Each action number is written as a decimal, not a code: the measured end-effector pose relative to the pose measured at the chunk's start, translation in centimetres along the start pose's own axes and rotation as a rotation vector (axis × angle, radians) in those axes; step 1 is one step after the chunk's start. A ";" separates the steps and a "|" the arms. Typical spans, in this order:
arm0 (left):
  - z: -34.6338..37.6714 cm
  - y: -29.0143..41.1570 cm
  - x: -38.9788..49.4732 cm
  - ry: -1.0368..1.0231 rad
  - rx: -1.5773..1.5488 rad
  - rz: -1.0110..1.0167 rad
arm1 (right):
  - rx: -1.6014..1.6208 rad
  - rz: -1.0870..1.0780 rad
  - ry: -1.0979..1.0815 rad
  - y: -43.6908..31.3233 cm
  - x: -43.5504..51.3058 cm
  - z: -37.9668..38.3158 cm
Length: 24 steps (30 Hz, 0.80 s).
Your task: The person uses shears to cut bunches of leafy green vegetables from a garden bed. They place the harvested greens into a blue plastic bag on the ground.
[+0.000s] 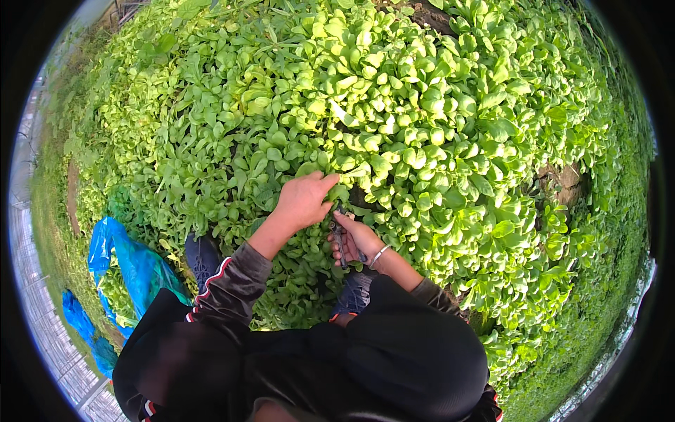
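My left hand point(307, 198) reaches down among low leafy green plants point(274, 153), its forefinger and thumb apart around some leaves. Its other fingers are out of sight, so whether it grips a stem cannot be told. Just to its right, my right hand point(361, 238), with a silver bangle point(378, 256) on the wrist, is closed around dark hand shears point(337, 232). Their handles point back towards me. The tips are near the leaves by my left thumb, partly hidden. Sunlit broad-leaved greens point(422, 153) grow densely beyond both hands.
A blue plastic bag point(142, 266) with greens inside stands at my left, with more blue plastic point(84, 322) beyond it. My dark shoes point(203, 258) are among the plants. Brown soil point(567, 184) shows in a gap at the right.
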<state>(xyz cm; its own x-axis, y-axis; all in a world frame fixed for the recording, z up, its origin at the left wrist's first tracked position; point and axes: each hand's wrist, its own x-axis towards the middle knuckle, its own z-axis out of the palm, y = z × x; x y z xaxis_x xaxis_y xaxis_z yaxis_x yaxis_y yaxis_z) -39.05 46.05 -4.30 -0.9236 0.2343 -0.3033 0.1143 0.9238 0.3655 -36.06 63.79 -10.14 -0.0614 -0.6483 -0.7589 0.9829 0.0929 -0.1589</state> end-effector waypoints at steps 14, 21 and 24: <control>-5.1 -11.2 -4.0 0.329 -0.965 -0.364 | -0.159 0.001 -0.107 -1.2 -2.5 1.7; -2.1 -3.8 -0.4 0.084 -0.143 -0.042 | -0.193 0.089 -0.079 -1.3 -1.7 2.3; -1.6 -4.3 0.2 0.074 -0.007 -0.107 | -0.234 0.123 -0.049 -0.4 -3.4 1.3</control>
<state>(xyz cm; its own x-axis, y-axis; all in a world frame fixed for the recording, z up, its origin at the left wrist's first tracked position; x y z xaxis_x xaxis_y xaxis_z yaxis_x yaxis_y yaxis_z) -40.37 41.64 -4.50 -0.9548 0.1118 -0.2754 0.0118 0.9401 0.3407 -36.01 64.95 -6.70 0.0700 -0.6563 -0.7512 0.9151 0.3420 -0.2135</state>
